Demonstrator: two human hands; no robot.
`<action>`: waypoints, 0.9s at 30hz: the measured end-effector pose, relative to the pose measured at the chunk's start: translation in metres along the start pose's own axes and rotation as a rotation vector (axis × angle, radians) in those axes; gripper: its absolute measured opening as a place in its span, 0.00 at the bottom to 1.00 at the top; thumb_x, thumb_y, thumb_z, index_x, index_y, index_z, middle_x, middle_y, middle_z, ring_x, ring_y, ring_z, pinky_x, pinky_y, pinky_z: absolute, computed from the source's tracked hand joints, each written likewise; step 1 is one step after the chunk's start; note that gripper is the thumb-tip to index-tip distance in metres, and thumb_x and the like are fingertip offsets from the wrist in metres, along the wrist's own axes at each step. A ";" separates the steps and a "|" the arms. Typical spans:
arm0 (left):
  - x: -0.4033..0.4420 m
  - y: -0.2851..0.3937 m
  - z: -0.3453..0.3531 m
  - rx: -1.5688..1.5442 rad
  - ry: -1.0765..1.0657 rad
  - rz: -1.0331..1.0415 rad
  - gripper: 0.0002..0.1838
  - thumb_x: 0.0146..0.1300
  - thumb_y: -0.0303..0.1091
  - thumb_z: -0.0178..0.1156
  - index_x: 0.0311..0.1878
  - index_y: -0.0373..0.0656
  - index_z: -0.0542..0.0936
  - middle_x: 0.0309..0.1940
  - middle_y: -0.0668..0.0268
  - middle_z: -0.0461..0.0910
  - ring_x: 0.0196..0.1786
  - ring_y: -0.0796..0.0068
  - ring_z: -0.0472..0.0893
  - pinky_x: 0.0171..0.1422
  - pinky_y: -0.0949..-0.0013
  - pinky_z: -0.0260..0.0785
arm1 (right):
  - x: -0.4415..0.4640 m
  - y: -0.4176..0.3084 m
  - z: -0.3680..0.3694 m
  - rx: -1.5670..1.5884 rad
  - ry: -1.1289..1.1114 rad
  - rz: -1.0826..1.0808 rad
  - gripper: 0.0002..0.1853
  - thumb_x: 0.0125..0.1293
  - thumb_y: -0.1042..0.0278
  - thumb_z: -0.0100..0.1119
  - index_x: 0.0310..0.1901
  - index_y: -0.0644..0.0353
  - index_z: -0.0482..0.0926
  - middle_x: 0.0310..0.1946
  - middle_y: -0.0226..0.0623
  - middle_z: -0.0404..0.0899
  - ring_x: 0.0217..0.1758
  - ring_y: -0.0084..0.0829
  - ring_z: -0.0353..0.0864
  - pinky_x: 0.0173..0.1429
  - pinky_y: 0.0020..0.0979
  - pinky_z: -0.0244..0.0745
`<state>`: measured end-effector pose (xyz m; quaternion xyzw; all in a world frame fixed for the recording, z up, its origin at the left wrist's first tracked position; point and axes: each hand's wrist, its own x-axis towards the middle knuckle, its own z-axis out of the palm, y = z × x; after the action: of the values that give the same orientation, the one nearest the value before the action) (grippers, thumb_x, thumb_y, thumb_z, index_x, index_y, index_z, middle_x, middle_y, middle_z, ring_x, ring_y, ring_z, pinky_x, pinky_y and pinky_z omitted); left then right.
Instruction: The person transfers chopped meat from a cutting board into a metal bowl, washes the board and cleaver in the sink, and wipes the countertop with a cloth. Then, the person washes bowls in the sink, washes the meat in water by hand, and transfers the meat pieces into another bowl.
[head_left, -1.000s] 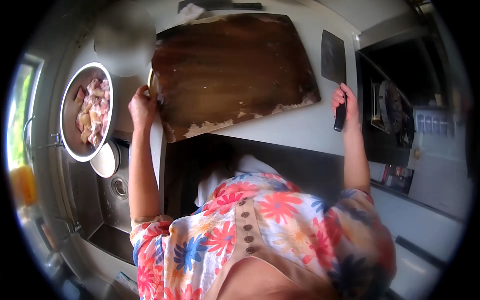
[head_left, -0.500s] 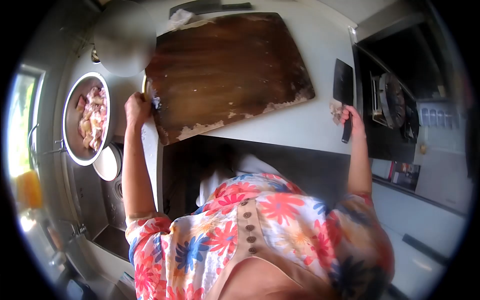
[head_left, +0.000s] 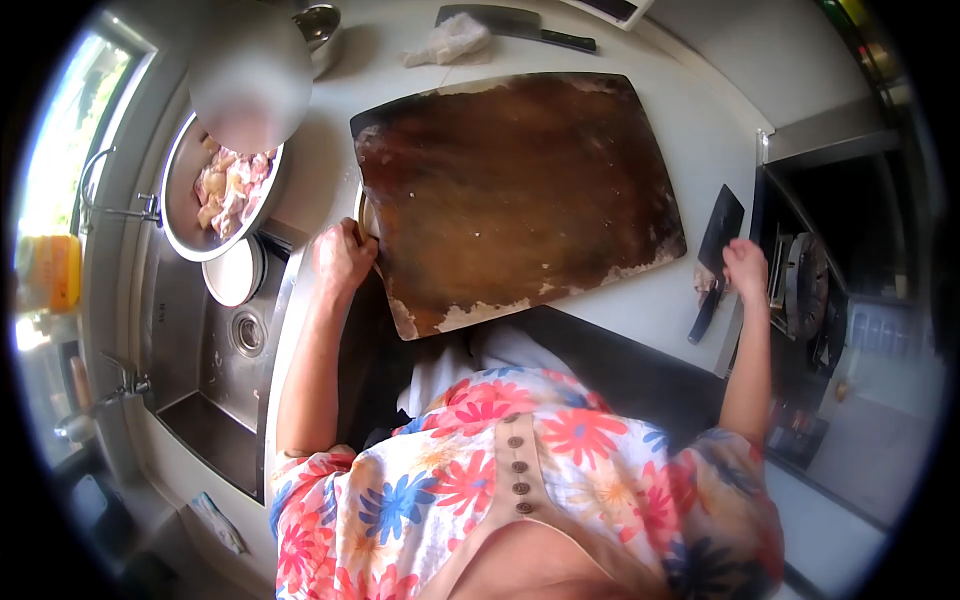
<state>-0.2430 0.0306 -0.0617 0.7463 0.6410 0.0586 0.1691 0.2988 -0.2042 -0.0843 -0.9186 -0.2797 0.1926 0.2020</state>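
Observation:
A large dark brown board (head_left: 520, 200) with worn, pale edges lies on the white counter. At its left edge my left hand (head_left: 343, 256) is closed on a pale round rim (head_left: 368, 215) that shows partly beside the board. On the right, a cleaver (head_left: 720, 230) with a black handle lies on the counter, a small crumpled cloth (head_left: 703, 278) by its blade. My right hand (head_left: 745, 268) is just right of the cleaver, fingers curled and off the handle; whether it holds anything is too small to tell.
A metal bowl of raw meat pieces (head_left: 232, 190) stands at the left above the sink (head_left: 225, 370), near white plates (head_left: 235, 272). Behind the board lie a second cleaver (head_left: 490, 19) and a crumpled cloth (head_left: 450, 42). A stove (head_left: 800, 280) is at the right.
My right hand has let go of the cleaver's handle, and the cleaver now lies on the counter. The view has shifted, showing more of the counter behind the board. My left hand stays at the rim.

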 end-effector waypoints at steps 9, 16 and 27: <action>-0.107 -0.080 0.046 -1.368 -0.472 -0.353 0.21 0.59 0.41 0.60 0.50 0.36 0.73 0.39 0.64 0.77 0.37 0.78 0.77 0.36 0.73 0.72 | 0.009 -0.132 0.116 0.053 -0.081 -0.362 0.22 0.59 0.54 0.56 0.41 0.69 0.77 0.28 0.41 0.80 0.31 0.33 0.78 0.41 0.32 0.71; -0.160 -0.100 0.070 -1.844 -0.716 -0.283 0.17 0.57 0.29 0.60 0.49 0.34 0.72 0.43 0.60 0.78 0.43 0.71 0.80 0.52 0.67 0.73 | -0.096 -0.036 0.080 0.032 -0.072 -0.071 0.18 0.62 0.52 0.56 0.34 0.62 0.80 0.18 0.26 0.72 0.13 0.16 0.61 0.14 0.23 0.52; -0.264 -0.315 -0.005 -1.971 -0.554 -0.395 0.18 0.56 0.29 0.60 0.48 0.31 0.74 0.42 0.58 0.80 0.42 0.70 0.81 0.51 0.68 0.72 | -0.315 -0.111 0.193 0.555 -0.580 -0.154 0.25 0.70 0.53 0.44 0.57 0.67 0.68 0.54 0.35 0.73 0.57 0.25 0.68 0.60 0.27 0.61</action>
<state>-0.5844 -0.1880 -0.1259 0.1466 0.3587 0.3538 0.8513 -0.0823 -0.2550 -0.1178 -0.7133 -0.3304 0.4962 0.3686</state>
